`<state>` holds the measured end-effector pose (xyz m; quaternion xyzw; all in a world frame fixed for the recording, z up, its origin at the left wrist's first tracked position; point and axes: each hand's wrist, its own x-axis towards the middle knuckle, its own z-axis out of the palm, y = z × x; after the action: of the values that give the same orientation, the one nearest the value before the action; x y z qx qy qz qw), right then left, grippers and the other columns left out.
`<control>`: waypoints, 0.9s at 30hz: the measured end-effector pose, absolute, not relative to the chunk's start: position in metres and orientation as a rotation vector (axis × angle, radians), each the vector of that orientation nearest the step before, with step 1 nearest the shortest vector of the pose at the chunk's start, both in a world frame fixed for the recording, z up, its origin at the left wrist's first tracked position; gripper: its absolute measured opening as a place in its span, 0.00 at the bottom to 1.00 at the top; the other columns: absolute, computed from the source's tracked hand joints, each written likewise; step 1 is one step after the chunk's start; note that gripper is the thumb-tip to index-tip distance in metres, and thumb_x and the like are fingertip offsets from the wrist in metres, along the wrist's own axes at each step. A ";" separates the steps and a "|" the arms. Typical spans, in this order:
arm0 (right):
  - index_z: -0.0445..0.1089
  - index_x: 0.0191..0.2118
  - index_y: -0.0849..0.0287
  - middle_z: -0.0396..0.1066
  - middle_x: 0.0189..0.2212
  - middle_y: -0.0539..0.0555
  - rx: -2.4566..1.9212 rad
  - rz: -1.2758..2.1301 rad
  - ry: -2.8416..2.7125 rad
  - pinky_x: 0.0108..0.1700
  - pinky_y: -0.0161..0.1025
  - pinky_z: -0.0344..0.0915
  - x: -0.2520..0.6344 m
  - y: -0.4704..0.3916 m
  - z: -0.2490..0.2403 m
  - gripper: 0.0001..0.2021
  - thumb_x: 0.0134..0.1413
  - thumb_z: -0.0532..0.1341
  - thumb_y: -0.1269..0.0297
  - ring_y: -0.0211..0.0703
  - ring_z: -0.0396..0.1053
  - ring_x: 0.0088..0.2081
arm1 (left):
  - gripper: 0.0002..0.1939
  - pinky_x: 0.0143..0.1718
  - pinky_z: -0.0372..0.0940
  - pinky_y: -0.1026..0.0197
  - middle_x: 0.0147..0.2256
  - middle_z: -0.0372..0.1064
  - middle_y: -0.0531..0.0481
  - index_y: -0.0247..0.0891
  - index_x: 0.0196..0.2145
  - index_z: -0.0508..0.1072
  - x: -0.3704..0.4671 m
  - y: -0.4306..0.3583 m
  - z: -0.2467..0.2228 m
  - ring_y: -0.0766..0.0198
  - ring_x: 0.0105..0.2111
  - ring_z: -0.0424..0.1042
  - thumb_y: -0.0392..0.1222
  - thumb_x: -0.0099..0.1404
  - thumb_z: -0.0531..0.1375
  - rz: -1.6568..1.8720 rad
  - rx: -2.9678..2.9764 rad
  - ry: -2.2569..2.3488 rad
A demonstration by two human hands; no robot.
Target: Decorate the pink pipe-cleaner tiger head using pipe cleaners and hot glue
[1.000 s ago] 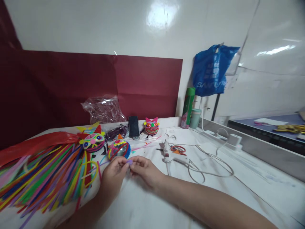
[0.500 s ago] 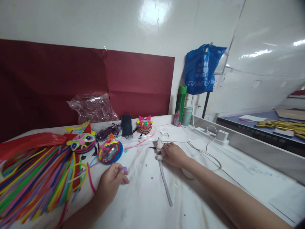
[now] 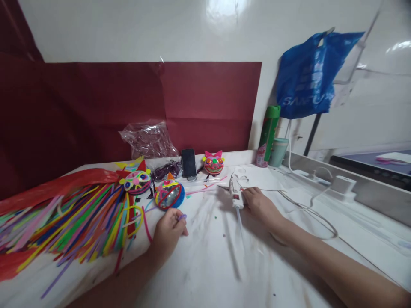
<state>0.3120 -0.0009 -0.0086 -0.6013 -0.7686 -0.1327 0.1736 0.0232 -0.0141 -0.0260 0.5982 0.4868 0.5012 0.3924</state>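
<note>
My right hand (image 3: 259, 204) grips a white hot glue gun (image 3: 236, 193) just off the white tabletop, its nozzle pointing away from me. A long pale glue stick (image 3: 239, 222) sticks out of its rear end, and a shadow falls to its left. Between the thumb and fingers of my left hand (image 3: 167, 231) is a small curled purple strip (image 3: 183, 217). Right behind that hand lies a round decorated lion head (image 3: 170, 196) with a blue edge, an orange tip and a clear domed underside.
A larger lion head (image 3: 136, 182) with many coloured strips (image 3: 86, 218) spreads over the left side. Farther back are a phone (image 3: 189, 163), a pink-eared lion head (image 3: 213, 163), a green spray can (image 3: 269, 134) and a cup (image 3: 278, 152). A cord (image 3: 316, 218) loops at right.
The glue gun has come up off the table in my right hand, with its glue stick now above its shadow. My left hand still pinches the purple strip. The view has turned leftward.
</note>
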 end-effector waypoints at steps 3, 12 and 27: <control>0.67 0.33 0.64 0.68 0.34 0.62 -1.755 -0.254 -2.121 0.41 0.41 0.59 0.316 0.002 -0.002 0.06 0.48 0.54 0.73 0.51 0.63 0.40 | 0.06 0.21 0.57 0.67 0.14 0.63 0.60 0.39 0.26 0.61 0.024 -0.015 -0.024 0.69 0.16 0.64 0.41 0.52 0.55 1.280 1.529 1.265; 0.69 0.37 0.61 0.70 0.28 0.54 -1.796 0.383 -1.620 0.30 0.37 0.61 0.333 0.008 0.009 0.15 0.52 0.48 0.62 0.44 0.67 0.29 | 0.08 0.22 0.60 0.65 0.14 0.65 0.58 0.39 0.25 0.63 0.026 -0.023 -0.011 0.67 0.17 0.65 0.45 0.50 0.57 1.232 1.522 1.286; 0.72 0.37 0.59 0.73 0.32 0.54 -1.235 0.945 -1.906 0.35 0.36 0.65 0.242 -0.079 0.017 0.15 0.52 0.53 0.58 0.44 0.68 0.34 | 0.06 0.23 0.62 0.66 0.18 0.69 0.55 0.39 0.27 0.64 0.018 -0.017 -0.023 0.64 0.21 0.71 0.43 0.55 0.56 1.360 1.600 1.373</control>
<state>0.2416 -0.0785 0.0170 -0.4734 -0.7301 0.3619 0.3344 0.0180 -0.0172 -0.0226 0.6059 0.5202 0.5152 0.3111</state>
